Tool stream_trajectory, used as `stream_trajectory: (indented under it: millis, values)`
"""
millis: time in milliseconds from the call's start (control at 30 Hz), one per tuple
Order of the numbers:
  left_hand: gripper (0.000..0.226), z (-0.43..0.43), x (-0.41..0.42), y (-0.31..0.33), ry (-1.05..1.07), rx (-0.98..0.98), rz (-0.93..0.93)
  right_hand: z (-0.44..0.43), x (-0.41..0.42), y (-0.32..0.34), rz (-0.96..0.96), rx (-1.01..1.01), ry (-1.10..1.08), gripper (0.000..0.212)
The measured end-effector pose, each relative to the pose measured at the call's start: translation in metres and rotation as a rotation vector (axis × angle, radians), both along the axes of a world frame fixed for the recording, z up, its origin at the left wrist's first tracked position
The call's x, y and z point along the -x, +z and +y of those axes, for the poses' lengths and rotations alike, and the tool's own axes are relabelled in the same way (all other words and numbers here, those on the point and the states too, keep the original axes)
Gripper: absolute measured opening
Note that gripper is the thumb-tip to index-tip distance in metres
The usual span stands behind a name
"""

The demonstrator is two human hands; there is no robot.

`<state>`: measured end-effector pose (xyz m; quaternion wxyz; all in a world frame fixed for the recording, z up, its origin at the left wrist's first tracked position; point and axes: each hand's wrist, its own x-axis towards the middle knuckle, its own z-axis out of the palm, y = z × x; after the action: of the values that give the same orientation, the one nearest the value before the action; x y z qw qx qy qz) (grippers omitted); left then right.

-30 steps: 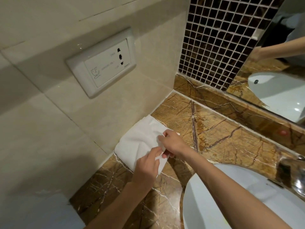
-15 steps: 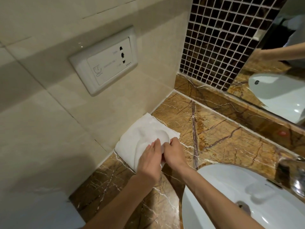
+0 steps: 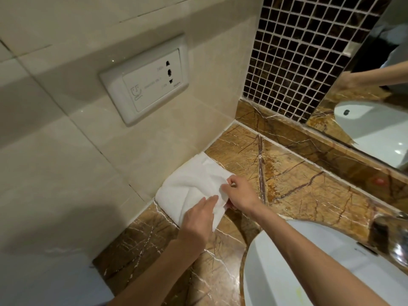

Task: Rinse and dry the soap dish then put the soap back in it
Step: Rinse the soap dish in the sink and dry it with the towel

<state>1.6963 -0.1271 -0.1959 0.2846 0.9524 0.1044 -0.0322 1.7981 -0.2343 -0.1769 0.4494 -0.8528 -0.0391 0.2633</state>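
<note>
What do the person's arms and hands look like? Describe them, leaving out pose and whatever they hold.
Both forearms are bare, with no sleeves in view. The left hand and the right hand wear no gloves, and no rings, watch or bracelet show at the fingers or wrists. Fingernails look short; the picture is too soft to tell any polish.

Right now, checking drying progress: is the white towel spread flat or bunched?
Bunched: the white towel is gathered at its near edge under both hands.

White cloth on veined brown marble

White towel (image 3: 194,184); brown countertop (image 3: 298,177) with pale veins; dark mosaic tiles (image 3: 295,51), white grout.
</note>
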Motion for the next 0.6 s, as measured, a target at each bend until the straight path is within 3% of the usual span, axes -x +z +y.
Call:
stream_trajectory:
  millis: [167, 267, 467, 600]
  values:
    - [0.072, -0.010, -0.007, -0.007, -0.001, -0.122, -0.015, 0.008, 0.027, -0.012, 0.212, -0.192, -0.382, 0.020]
    - [0.069, -0.013, -0.010, -0.014, -0.041, -0.139, -0.007, 0.014, 0.032, -0.010, 0.246, -0.168, -0.484, 0.016]
    - [0.056, -0.008, -0.004, -0.013, 0.011, -0.073, -0.049, 0.008, 0.020, 0.003, 0.321, -0.149, -0.301, 0.026]
    - [0.046, 0.001, 0.004, -0.007, -0.031, 0.018, -0.073, 0.007, -0.002, 0.009, 0.123, -0.005, -0.127, 0.028]
